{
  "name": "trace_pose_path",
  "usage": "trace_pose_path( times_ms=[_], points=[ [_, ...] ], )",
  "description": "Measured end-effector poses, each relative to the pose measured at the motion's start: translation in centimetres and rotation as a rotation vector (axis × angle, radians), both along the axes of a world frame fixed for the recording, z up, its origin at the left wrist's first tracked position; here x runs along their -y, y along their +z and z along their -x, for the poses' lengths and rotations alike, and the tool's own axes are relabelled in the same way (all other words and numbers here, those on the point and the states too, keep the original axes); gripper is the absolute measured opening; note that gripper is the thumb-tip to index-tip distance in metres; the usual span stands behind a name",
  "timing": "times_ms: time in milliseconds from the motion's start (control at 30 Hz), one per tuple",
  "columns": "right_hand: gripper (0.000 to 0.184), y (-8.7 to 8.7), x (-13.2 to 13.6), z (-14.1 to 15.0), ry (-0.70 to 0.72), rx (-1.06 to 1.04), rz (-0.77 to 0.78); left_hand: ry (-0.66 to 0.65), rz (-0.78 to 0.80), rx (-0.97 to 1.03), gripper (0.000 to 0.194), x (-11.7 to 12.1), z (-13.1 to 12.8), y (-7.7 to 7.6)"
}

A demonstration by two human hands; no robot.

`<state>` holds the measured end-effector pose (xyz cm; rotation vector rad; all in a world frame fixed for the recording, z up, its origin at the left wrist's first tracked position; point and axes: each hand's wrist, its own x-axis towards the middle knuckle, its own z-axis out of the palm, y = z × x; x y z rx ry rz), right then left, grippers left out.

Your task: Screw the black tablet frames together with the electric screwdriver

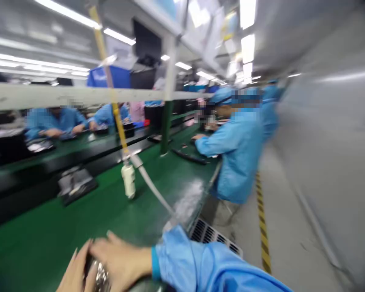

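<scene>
**Right hand (120, 257) closed over a crinkled silver object (101, 279) at the near edge of the desk**

The object sits at the bottom left of the frame, mostly hidden by fingers; the right hand curls over it, its blue smock sleeve (207, 263) reaching in from lower right. The left hand (74, 272) presses close beside it, but the frame cuts that hand off – whether it grips, I cannot tell. The green desk (42, 247) runs away toward the upper middle; a black tray (76, 185) lies on it, left of centre, and a white plug-like fitting (128, 180) hangs above it near a grey cable (150, 184). To the right, a co-worker in a blue smock (239, 156) reaches a hand (199, 138) toward the desk; more workers (54, 121) sit across the line at upper left; a metal vent grille (214, 237) shows at lower centre.
</scene>
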<state>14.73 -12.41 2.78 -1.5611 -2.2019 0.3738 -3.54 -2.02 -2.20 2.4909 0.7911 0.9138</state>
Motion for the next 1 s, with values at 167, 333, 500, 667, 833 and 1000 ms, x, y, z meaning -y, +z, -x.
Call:
trace_pose_path(
  times_ms=[167, 333, 500, 667, 833, 1000],
  points=[
    [0.139, -1.1, 2.9, 2.6, -0.012, -0.284, 0.167, 0.017, 0.201, 0.092, 0.064, 5.5, 2.6, 0.9],
    [0.126, 1.2, 3.9, 2.5, 0.053, -0.286, 0.169, 0.062, 0.393, 0.249, 0.068, 7.6, 2.8, 1.8],
    [0.124, 1.5, 4.1, 2.4, 0.052, -0.212, 0.149, 0.017, 0.455, 0.280, 0.069, 7.9, 2.4, 1.9],
    [0.128, -0.3, 3.2, 1.5, -0.051, -0.176, 0.162, -0.051, 0.431, 0.073, 0.067, 5.3, 1.0, 2.9],
    [0.143, -2.7, 3.4, 1.0, -0.121, -0.108, 0.188, -0.224, 0.260, -0.147, 0.077, 3.8, 0.4, 3.6],
    [0.151, -3.3, 4.4, -1.2, -0.034, -0.118, 0.138, -0.288, 0.137, -0.094, 0.067, 3.5, 2.0, 3.5]
  ],
)
